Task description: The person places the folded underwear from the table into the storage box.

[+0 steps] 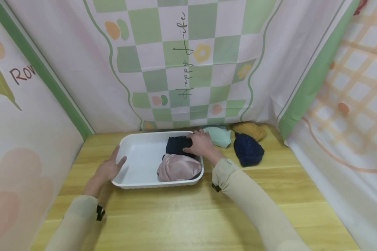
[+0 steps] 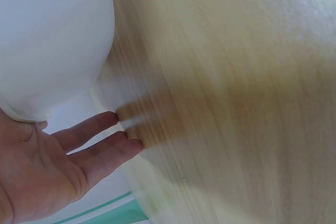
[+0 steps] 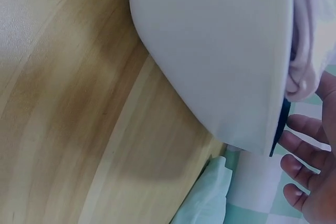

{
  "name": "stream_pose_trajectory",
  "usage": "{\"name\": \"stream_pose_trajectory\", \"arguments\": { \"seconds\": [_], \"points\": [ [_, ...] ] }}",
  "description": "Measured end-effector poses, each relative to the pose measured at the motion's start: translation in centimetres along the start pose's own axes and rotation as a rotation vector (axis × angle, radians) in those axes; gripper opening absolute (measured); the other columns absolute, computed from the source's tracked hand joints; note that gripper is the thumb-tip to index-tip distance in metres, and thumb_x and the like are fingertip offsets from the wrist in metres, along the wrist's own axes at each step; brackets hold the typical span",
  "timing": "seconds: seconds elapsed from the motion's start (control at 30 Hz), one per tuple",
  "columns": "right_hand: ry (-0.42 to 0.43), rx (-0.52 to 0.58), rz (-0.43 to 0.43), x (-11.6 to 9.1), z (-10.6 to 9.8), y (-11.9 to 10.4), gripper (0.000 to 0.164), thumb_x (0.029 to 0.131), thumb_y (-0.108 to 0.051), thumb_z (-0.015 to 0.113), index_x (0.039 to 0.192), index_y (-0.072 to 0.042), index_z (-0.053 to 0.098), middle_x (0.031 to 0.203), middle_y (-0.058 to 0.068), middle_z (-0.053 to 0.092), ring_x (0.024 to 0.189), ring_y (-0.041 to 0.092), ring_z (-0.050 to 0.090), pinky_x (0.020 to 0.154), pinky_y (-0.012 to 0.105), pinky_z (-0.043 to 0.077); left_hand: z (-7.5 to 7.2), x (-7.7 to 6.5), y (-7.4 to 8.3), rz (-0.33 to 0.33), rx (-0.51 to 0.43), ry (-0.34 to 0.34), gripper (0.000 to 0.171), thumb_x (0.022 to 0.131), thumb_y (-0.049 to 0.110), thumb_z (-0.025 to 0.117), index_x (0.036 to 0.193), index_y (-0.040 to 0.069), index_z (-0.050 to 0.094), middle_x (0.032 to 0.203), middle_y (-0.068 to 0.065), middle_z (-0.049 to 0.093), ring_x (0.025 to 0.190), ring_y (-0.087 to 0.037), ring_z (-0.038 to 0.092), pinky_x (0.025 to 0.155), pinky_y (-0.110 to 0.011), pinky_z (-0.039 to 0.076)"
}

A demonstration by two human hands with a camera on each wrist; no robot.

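Left hand (image 1: 108, 169), fingers straight, touches the tray (image 1: 144, 157), right hand (image 1: 202, 143) at the black cloth (image 1: 176, 145), grip unclear; that and pink cloth (image 1: 180, 168) lie inside, green cloth (image 1: 220, 136), mustard cloth (image 1: 249, 130), navy cloth (image 1: 248, 150) outside, seemingly left to load.

"Happy Life" (image 1: 185, 55) stands in thin dark handwritten letters on the checkered back cloth (image 1: 201, 78), beyond the far edge of the wooden surface (image 1: 163, 216); the words are turned sideways and read from bottom to top. On the left cloth (image 1: 22, 122), outward from the surface's far left corner, larger brown lettering (image 1: 23, 74) reads "Ro", then a v or cut-off w against the green band (image 1: 39, 71). Small writing (image 1: 228, 161) on the right sleeve's cuff (image 1: 223, 170) is too small to read.
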State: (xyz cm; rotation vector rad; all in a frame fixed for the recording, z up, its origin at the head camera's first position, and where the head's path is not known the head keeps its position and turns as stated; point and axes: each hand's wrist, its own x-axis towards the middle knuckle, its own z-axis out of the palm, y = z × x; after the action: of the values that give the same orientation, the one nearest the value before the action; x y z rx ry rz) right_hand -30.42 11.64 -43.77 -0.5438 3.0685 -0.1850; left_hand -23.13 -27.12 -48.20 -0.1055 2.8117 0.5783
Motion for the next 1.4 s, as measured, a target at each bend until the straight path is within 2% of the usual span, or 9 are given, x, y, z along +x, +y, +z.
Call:
{"name": "stream_pose_trajectory", "arguments": {
  "seconds": [0.33,0.53,0.67,0.9,1.4],
  "points": [
    [0.087,0.153,-0.013,-0.2,-1.1,1.4,0.046,0.096,-0.046,0.060,0.129,-0.013,0.065,0.124,0.007,0.070,0.117,0.031,0.060,0.100,0.050,0.048,0.2,0.0,0.0,0.008,0.004,0.004,0.085,0.100,0.069,0.014,0.159,0.017,-0.017,0.150,-0.042,0.031,0.130,-0.063,0.040,0.108,-0.069,0.037],
    [0.148,0.239,-0.010,-0.4,-1.9,2.6,0.039,0.098,-0.035,0.059,0.125,-0.010,0.067,0.116,0.011,0.072,0.108,0.031,0.065,0.091,0.047,0.053,0.2,-0.2,0.2,-0.006,0.001,-0.001,0.085,0.100,0.070,0.014,0.158,0.019,-0.021,0.151,-0.042,0.030,0.131,-0.063,0.039,0.108,-0.069,0.036],
    [0.188,0.281,-0.007,-0.6,-2.2,3.5,0.034,0.098,-0.031,0.059,0.121,-0.009,0.069,0.113,0.013,0.072,0.106,0.030,0.067,0.091,0.047,0.053,0.1,-0.3,0.2,-0.008,0.000,-0.001,0.085,0.099,0.071,0.014,0.158,0.020,-0.021,0.152,-0.041,0.028,0.132,-0.063,0.039,0.109,-0.069,0.035],
    [0.191,0.343,0.028,-1.0,-3.0,4.7,0.035,0.099,-0.034,0.056,0.122,-0.011,0.069,0.116,0.013,0.072,0.107,0.029,0.066,0.091,0.046,0.053,0.2,-0.2,0.2,-0.012,0.003,-0.002,0.085,0.099,0.072,0.013,0.157,0.021,-0.023,0.154,-0.040,0.026,0.132,-0.063,0.038,0.109,-0.069,0.035],
    [0.186,0.395,0.070,-1.2,-3.6,6.4,0.038,0.101,-0.038,0.054,0.125,-0.012,0.067,0.118,0.010,0.071,0.107,0.030,0.066,0.093,0.047,0.052,0.3,-0.2,0.1,-0.018,-0.009,-0.007,0.085,0.099,0.072,0.014,0.157,0.021,-0.023,0.154,-0.040,0.024,0.133,-0.063,0.036,0.109,-0.070,0.035]
  ]
}}
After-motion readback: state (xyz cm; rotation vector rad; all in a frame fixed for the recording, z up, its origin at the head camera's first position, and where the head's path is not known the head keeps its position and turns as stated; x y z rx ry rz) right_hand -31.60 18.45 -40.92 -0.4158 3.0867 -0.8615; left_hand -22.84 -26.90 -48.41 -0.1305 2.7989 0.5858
